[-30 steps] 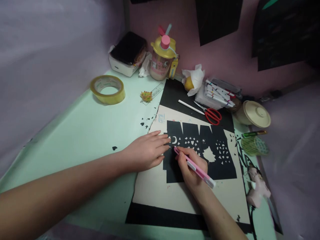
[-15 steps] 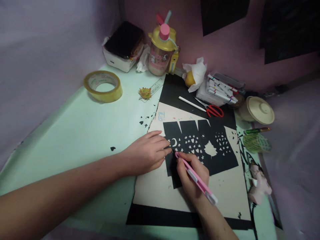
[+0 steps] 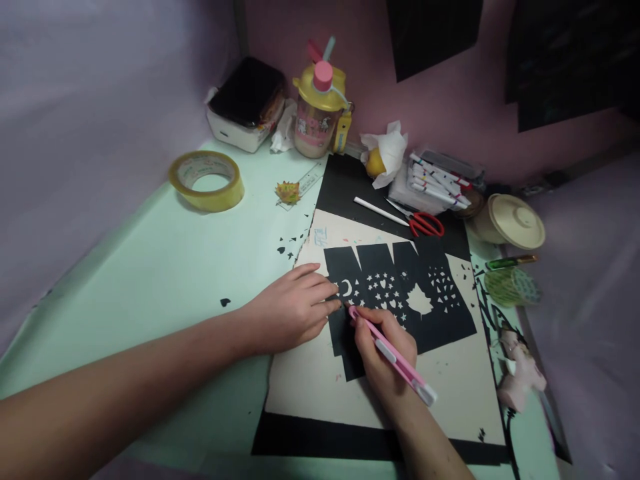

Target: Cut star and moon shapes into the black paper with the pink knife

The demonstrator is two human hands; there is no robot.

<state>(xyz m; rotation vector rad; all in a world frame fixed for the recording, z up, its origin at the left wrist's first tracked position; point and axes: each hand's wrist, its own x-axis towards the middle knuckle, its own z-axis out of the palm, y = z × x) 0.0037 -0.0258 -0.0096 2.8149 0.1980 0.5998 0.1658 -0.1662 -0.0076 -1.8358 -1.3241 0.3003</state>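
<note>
My right hand (image 3: 387, 347) grips a pink craft knife (image 3: 397, 360), its tip down on a black sheet of paper (image 3: 375, 260). The sheet has cut-out stars, hearts, a crescent moon, a leaf shape and small triangles, with notches along its top edge. Fingers stretched out, my left hand (image 3: 300, 303) lies flat on the sheet's left edge, just left of the knife tip. Beneath the sheet lies a pale board (image 3: 300, 393), which rests on larger black paper (image 3: 320, 433). The blade itself is too small to make out.
Red-handled scissors (image 3: 425, 224) and a white pencil-like stick (image 3: 381, 211) lie behind the sheet. Farther back stand a drink bottle (image 3: 317, 123) and a box of markers (image 3: 430, 183). A tape roll (image 3: 207, 181) sits back left; a glue gun (image 3: 520, 377) lies at right. Black scraps dot the table.
The view has tilted slightly, so everything sits a little lower and farther left. Both hands keep nearly the same places; the knife tip has barely shifted on the black paper.
</note>
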